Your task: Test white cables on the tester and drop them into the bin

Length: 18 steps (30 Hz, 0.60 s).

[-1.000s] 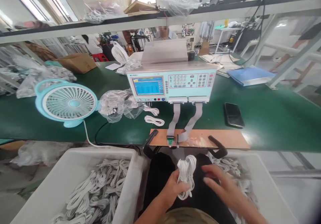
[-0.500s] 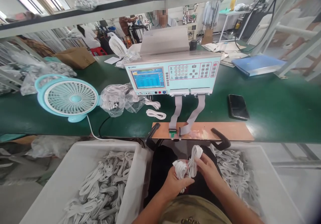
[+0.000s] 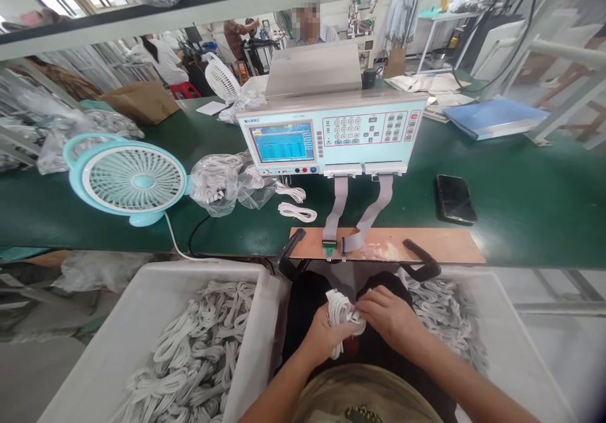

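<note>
Above my lap, my left hand (image 3: pixel 326 333) is wrapped round coiled white cables (image 3: pixel 339 309). My right hand (image 3: pixel 386 314) is closed against the right side of the same coils, its fingertips pinching near a cable end; part of what it grips is hidden by the fingers. Beyond my hands, two grey ribbon cables (image 3: pixel 337 205) run from the tester with a screen (image 3: pixel 331 136) down to small connectors (image 3: pixel 330 250) at the edge of a wooden board (image 3: pixel 440 244).
White bins of coiled cables stand at my left (image 3: pixel 246 322) and right (image 3: pixel 511 341). Two cable coils (image 3: pixel 297 212) lie on the green table (image 3: pixel 402 208), with a turquoise fan (image 3: pixel 137 180), bagged cables (image 3: pixel 218 183), a phone (image 3: pixel 456 199) and a blue folder (image 3: pixel 497 117). Black handles flank the board. People sit behind.
The coil that my right hand held upright has come down against the coils in my left hand. My right fingers have closed in toward the left hand. The view has shifted slightly.
</note>
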### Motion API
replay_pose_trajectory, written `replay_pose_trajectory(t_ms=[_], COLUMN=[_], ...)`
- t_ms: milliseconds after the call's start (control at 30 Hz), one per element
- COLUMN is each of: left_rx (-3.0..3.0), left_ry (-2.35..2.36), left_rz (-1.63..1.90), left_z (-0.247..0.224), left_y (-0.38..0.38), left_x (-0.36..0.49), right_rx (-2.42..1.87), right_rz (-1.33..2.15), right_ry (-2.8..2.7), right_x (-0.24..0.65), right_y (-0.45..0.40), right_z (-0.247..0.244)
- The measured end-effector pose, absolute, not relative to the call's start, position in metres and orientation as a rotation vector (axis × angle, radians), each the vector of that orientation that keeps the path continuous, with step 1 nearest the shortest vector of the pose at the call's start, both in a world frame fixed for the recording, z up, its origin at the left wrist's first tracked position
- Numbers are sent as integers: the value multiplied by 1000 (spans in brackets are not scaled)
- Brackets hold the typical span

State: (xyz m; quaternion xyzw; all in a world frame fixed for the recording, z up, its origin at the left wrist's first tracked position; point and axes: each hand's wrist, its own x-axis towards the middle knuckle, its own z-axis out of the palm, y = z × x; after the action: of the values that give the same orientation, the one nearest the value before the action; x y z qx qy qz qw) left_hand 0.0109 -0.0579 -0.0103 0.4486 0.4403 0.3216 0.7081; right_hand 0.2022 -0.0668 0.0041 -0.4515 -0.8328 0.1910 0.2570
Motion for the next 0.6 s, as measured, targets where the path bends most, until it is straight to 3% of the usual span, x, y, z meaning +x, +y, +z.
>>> replay_pose_trajectory(t_ms=[267,600], left_rx=[898,731], left_ry=[993,1047], left_rz=[612,847], left_z=[-15,-11], left_y=[-54,-30], left_x=[9,11], right_rx=[-1045,-1405], right_rz=[395,879], right_ry=[-2681,-1510], right_x=[199,162], right_y=[-53,-26], right_z=[18,-17])
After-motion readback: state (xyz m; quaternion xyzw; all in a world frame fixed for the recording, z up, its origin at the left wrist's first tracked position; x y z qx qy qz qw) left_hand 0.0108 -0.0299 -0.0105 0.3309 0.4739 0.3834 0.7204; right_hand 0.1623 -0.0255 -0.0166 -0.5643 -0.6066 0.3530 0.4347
